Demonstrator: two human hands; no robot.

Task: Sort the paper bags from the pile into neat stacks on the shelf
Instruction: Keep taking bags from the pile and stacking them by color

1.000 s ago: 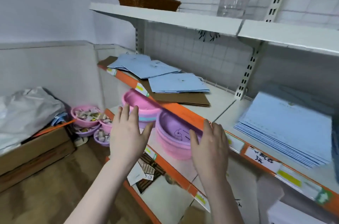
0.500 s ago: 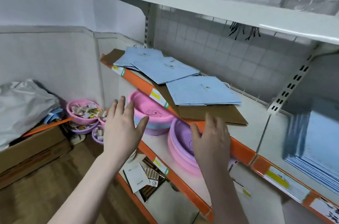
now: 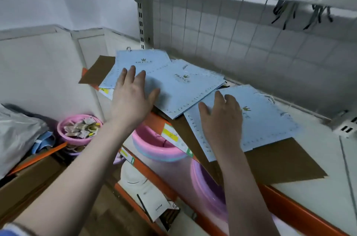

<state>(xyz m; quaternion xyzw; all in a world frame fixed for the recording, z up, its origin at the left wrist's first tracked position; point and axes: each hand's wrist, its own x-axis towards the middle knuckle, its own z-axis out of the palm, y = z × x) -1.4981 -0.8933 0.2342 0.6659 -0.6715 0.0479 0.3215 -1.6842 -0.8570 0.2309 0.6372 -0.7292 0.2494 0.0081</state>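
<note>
Now the lettering on the light-blue paper bags (image 3: 179, 88) is too blurred to read fully. Both hands have moved up from the shelf edge: the left hand (image 3: 133, 98) lies flat, fingers spread, on the middle heap, the right hand (image 3: 222, 121) rests loosely open on the nearer bag (image 3: 270, 125). Brown cardboard (image 3: 280, 164) lines the white shelf (image 3: 318, 187); pink basins (image 3: 154, 146) sit below.

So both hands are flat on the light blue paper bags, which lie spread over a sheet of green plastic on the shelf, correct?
Not quite: the head view shows brown cardboard under them, not green plastic. Otherwise right: the left hand and right hand lie flat on the light blue paper bags on the shelf.
</note>
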